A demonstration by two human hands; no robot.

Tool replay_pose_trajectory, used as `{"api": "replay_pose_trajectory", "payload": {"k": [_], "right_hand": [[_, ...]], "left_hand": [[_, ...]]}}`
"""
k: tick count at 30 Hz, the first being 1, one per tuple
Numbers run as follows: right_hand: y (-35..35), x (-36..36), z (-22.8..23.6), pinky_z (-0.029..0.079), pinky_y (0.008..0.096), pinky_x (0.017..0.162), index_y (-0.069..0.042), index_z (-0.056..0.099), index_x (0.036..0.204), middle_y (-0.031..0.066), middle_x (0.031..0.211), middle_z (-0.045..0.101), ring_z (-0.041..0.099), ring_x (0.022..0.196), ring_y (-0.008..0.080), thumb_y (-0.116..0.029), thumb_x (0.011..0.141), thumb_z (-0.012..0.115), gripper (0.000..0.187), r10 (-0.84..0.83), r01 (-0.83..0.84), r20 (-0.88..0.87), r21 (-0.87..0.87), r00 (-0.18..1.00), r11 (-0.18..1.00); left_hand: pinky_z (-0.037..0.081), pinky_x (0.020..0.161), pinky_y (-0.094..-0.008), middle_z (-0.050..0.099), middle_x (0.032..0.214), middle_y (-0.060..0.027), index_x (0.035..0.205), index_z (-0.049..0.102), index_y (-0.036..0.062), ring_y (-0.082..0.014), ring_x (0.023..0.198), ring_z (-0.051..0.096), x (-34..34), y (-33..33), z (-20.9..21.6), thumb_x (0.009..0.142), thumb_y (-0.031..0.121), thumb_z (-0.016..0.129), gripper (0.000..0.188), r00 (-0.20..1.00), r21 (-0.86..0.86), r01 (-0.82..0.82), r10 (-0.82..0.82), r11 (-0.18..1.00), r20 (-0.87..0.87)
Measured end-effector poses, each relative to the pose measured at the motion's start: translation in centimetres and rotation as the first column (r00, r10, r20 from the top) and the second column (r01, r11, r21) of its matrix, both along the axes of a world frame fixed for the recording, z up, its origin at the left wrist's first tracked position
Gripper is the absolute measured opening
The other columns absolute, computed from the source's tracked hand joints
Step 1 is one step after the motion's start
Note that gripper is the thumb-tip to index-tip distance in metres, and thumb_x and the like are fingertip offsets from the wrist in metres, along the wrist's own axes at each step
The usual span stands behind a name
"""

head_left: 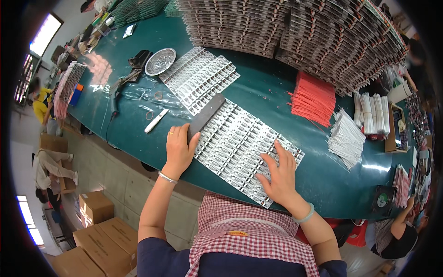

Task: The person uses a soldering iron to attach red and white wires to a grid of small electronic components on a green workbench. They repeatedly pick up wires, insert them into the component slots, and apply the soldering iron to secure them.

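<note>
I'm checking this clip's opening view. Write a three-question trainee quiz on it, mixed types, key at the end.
1. Multiple choice: what does the left hand grasp by its near end?
A) white-handled cutter
B) dark flat bar
C) round metal bowl
2. True or false: the loose pile of red strips lies to the left of the loose pile of white strips.
3. Fill in: the right hand has its fingers spread over the silvery ribbed panel and a ____ bracelet on its wrist.

Key: 1. B; 2. True; 3. pale green
</note>
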State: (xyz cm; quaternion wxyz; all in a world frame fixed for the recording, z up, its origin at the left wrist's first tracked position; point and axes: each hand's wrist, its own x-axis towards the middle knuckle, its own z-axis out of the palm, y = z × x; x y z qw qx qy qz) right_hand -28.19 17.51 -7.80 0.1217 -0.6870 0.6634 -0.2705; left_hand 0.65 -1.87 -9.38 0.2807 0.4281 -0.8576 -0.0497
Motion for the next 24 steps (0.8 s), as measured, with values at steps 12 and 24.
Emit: {"api": "replay_pose_trajectory", "payload": {"k": [12,24], "right_hand": [[-0.4,-0.2,0.4,0.027,0.0634,0.120,-0.004,0.061,0.139,0.0326,0.163,0.032,0.037,0.145,0.0490,-0.027,0.088,0.080,0.059,0.006,-0.007,0.035,0.049,0.999,0.999],[2.4,-4.4,1.1,0.020,0.0698,0.122,-0.003,0.049,0.156,0.0305,0.168,0.028,0.027,0.155,0.0500,-0.033,0.094,0.078,0.074,0.115,-0.122,0.052,0.139,0.992,0.983]], "left_hand": [[0.050,0.088,-0.0439,0.070,0.108,-0.0184,0.129,0.066,-0.0063,-0.0364,0.098,0.062,-0.8,0.9,0.6,0.098,0.011,0.070,0.036,0.989,0.036,-0.100,0.096,0.994,0.114],[0.054,0.093,-0.0404,0.076,0.113,-0.0176,0.128,0.072,-0.0008,-0.0342,0.103,0.068,-2.3,2.1,2.8,0.093,0.014,0.080,0.039,0.936,0.365,-0.291,0.342,0.884,-0.083]]}}
